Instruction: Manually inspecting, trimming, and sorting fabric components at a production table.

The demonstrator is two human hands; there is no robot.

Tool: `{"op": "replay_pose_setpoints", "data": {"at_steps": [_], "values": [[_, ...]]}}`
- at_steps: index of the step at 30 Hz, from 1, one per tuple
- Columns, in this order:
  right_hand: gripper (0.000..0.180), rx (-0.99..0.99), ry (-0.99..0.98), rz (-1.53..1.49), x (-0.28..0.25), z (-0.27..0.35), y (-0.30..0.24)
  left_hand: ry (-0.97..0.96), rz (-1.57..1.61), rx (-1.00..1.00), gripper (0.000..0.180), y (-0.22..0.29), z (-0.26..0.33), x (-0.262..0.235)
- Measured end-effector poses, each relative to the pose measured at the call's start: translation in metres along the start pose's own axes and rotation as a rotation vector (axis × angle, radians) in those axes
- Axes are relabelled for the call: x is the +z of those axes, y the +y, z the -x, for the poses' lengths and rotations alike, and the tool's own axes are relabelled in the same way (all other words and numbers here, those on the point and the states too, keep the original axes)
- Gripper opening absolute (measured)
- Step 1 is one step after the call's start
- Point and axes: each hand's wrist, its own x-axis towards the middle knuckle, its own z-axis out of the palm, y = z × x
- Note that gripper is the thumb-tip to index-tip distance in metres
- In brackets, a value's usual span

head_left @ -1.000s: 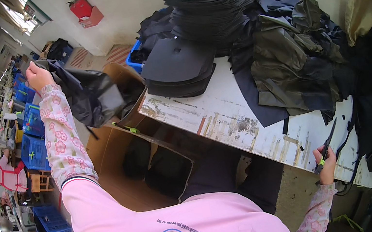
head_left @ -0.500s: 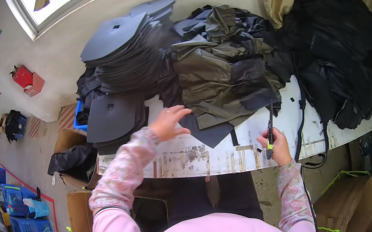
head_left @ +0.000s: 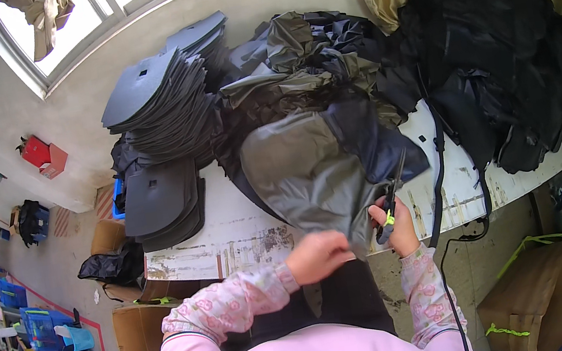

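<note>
My left hand (head_left: pixel 318 256) is closed at the table's front edge, gripping the near end of an olive-and-black fabric piece (head_left: pixel 297 161). The piece stretches from the hand back toward a crumpled heap of similar fabric (head_left: pixel 289 44). In my right hand (head_left: pixel 403 231), to the right of the piece, is a pair of black scissors (head_left: pixel 393 194) with a yellow-green tie at the handle. Their blades point away from me, up against the fabric's dark right part. Whether the blades are apart is hard to make out.
Stacked grey panels (head_left: pixel 160 95) stand at the back left of the white table (head_left: pixel 249 251). A large black fabric pile (head_left: pixel 497 43) lies at the right, with dark straps hanging over the edge. Cardboard boxes (head_left: pixel 534 289) flank me on the floor.
My left hand has moved right and toward me, taking hold of the fabric and drawing it to the table's front edge. The scissors stay in my right hand, slightly further left.
</note>
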Motion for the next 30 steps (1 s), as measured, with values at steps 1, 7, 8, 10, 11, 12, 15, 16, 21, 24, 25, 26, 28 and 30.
{"op": "replay_pose_setpoints", "data": {"at_steps": [1, 7, 8, 10, 11, 12, 15, 16, 21, 24, 25, 26, 28, 30], "values": [[0.027, -0.033, 0.006, -0.020, -0.003, 0.002, -0.002, -0.077, 0.076, 0.029, 0.020, 0.011, 0.006, 0.017], [0.020, 0.085, 0.008, 0.025, -0.050, 0.042, -0.009, -0.267, 0.132, 0.212, 0.020, 0.031, -0.007, 0.006], [0.021, 0.064, 0.024, 0.102, -0.060, 0.051, -0.009, 0.046, -0.074, 0.231, 0.019, 0.020, -0.023, -0.014], [0.024, 0.002, 0.100, 0.200, -0.075, 0.063, -0.007, 0.497, -0.368, 0.074, 0.021, -0.018, -0.051, -0.054], [0.028, -0.033, 0.150, 0.227, -0.076, 0.063, -0.009, 0.610, -0.515, -0.010, 0.030, -0.056, -0.055, -0.070], [0.031, -0.063, 0.192, 0.275, -0.076, 0.061, -0.013, 0.635, -0.535, -0.111, 0.037, -0.091, -0.058, -0.079], [0.044, -0.159, 0.322, 0.536, -0.072, 0.053, -0.011, 0.432, -0.419, -0.388, 0.046, -0.111, -0.072, -0.085], [0.052, -0.257, 0.318, 0.701, -0.067, 0.052, -0.015, 0.225, -0.293, -0.577, 0.049, -0.110, -0.073, -0.087], [0.037, -0.217, 0.330, 0.791, -0.072, 0.044, 0.008, 0.513, 0.371, -0.436, 0.020, -0.116, -0.019, -0.096], [0.036, -0.207, 0.364, 0.668, -0.111, 0.050, 0.012, 0.750, 0.497, -0.496, 0.014, -0.068, 0.061, -0.134], [0.036, -0.189, 0.376, 0.634, -0.127, 0.051, 0.017, 0.814, 0.536, -0.517, 0.012, -0.060, 0.091, -0.144], [0.036, -0.175, 0.354, 0.634, -0.136, 0.052, 0.013, 0.868, 0.542, -0.494, 0.011, -0.065, 0.130, -0.154], [0.036, -0.107, 0.304, 0.614, -0.145, 0.057, 0.005, 0.881, 0.530, -0.604, 0.007, -0.059, 0.188, -0.156], [0.037, -0.139, 0.296, 0.624, -0.147, 0.058, 0.008, 0.873, 0.482, -0.694, 0.007, -0.063, 0.231, -0.148]]}}
